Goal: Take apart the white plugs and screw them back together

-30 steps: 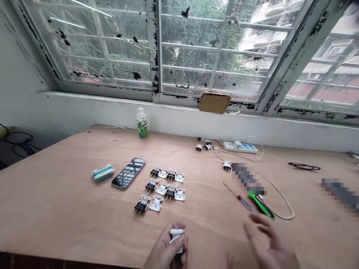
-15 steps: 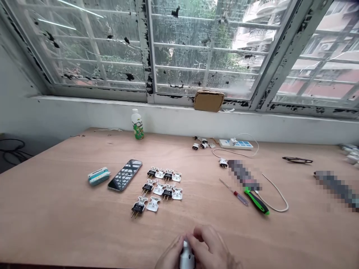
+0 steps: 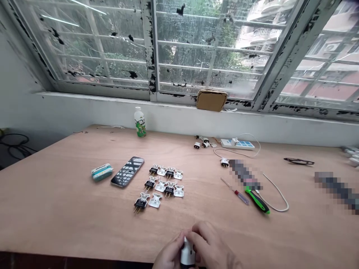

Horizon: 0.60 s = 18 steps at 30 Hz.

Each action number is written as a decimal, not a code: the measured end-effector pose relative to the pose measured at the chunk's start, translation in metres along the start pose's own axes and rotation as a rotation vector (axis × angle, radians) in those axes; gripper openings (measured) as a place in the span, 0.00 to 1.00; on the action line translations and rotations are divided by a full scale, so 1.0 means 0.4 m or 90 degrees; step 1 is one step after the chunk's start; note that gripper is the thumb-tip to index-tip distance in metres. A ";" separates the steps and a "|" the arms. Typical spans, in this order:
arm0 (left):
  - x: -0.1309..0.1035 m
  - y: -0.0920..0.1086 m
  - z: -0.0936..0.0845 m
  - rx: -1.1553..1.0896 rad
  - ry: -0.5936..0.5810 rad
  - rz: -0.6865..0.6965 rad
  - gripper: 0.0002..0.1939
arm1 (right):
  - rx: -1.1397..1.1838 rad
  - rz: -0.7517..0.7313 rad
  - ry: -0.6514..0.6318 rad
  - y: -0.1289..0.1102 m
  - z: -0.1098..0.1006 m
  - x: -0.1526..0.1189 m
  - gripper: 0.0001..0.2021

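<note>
- Centrally, at the near side of the wooden table (image 3: 84,224), a white plug (image 3: 187,254) is held between both hands, close to the table's near edge; whether it overhangs that edge cannot be told.
- The plug's long axis is run near to far, with the narrow end turned far and slightly left and the broader, dark-based end turned near; how steeply it is tilted cannot be told.
- By the left hand (image 3: 169,253) the plug is gripped from the left, with fingers curled in and partly hidden.
- By the right hand (image 3: 209,244) it is gripped from the right, with fingers bent and nearly closed about the narrow end.
- Beyond the hands and to the left, plug halves (image 3: 155,200) are laid out in three rows; in the nearest, the dark piece's pins are pointed near and slightly left.
- To the right, the screwdriver (image 3: 241,197) is laid slantwise, its tip far left and its handle near right; just beside it, the green-and-black tool (image 3: 258,201) is set at a similar slant.
- Between the rows and the screwdriver, a broad stretch of wood is left bare; farther left, the phone (image 3: 128,172) is angled from near left to far right.
</note>
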State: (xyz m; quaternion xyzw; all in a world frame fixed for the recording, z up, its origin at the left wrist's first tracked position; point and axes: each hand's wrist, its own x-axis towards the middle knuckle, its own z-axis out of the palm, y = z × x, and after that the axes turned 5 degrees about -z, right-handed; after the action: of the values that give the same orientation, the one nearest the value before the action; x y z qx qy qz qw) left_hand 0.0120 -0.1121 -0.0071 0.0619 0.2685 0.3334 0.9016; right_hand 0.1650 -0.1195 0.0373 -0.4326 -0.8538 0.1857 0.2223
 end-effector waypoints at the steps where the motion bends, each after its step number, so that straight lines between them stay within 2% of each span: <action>1: -0.003 0.000 0.006 -0.002 -0.001 -0.010 0.12 | 0.039 0.019 -0.016 -0.004 -0.007 0.001 0.18; 7: -0.001 -0.002 0.005 -0.044 -0.009 -0.006 0.11 | 0.203 0.087 -0.018 0.005 0.005 -0.003 0.26; 13: -0.014 0.014 0.017 -0.067 0.038 -0.012 0.14 | 0.300 0.082 0.043 0.003 -0.003 0.007 0.22; 18: -0.021 0.029 0.029 -0.077 0.056 -0.002 0.14 | 0.310 0.090 0.085 0.008 -0.005 0.005 0.19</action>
State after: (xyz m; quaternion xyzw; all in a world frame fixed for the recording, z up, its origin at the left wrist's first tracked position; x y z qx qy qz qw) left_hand 0.0059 -0.1078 0.0098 -0.0081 0.2872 0.3498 0.8917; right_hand 0.1671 -0.1159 0.0379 -0.4359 -0.7350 0.3720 0.3624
